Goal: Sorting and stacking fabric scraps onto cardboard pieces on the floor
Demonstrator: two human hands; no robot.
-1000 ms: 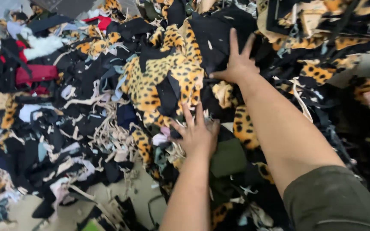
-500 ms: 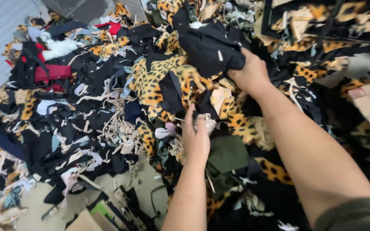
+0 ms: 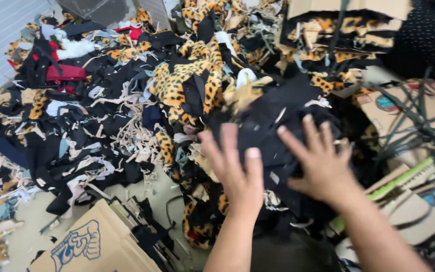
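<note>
My left hand [image 3: 237, 174], flat on the scrap pile a second ago, is now lifted with fingers spread wide, holding nothing. Between my hands sits the black fabric bundle [image 3: 273, 126], dragged down from the leopard-print heap [image 3: 187, 83]. My right hand [image 3: 323, 166] presses it, fingers splayed, so the bundle now lies within reach.

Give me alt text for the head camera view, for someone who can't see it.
Two bare hands, left hand and right hand, fingers spread, press on a black cloth atop a big scrap heap of black and leopard-print fabric. Cardboard lies in front.
</note>
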